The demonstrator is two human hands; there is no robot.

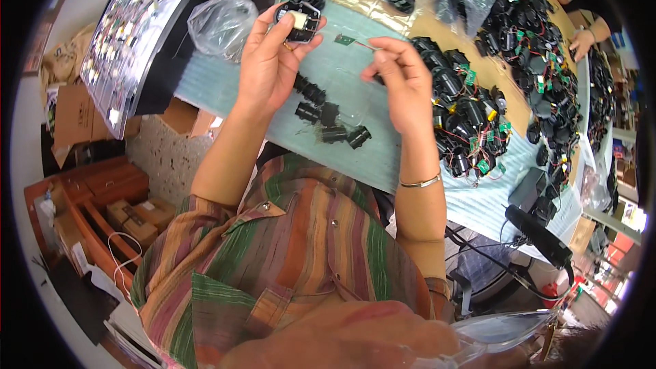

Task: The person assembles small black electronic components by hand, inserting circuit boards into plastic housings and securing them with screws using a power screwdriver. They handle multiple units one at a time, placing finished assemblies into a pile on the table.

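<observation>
Black plastic fills most of what we see on this bench: our left hand (268,61) is raised above the pale green mat (342,75) with its fingers curled around a small round black housing (301,19), thumb pressed on the pale square part at its face, so the hand is closed firmly on that piece. Our right hand (403,82) sits just beside it, at about the same height, with thumb and forefinger pinched together on a thin wire that leads to a small green circuit board (344,39); the board hangs between the two hands, near the housing but not touching it as far as we can tell. Below our hands, a loose group of black cylindrical parts (326,113) lies on the mat. To our right a big heap of wired black assemblies (471,123) with green boards and red leads spreads across the table. At upper left a tray of small bright components (133,24) leans at an angle, with a crumpled clear plastic bag (222,22) next to it. Another person's hand (583,42) rests at the far right edge of the table, well apart from ours.
</observation>
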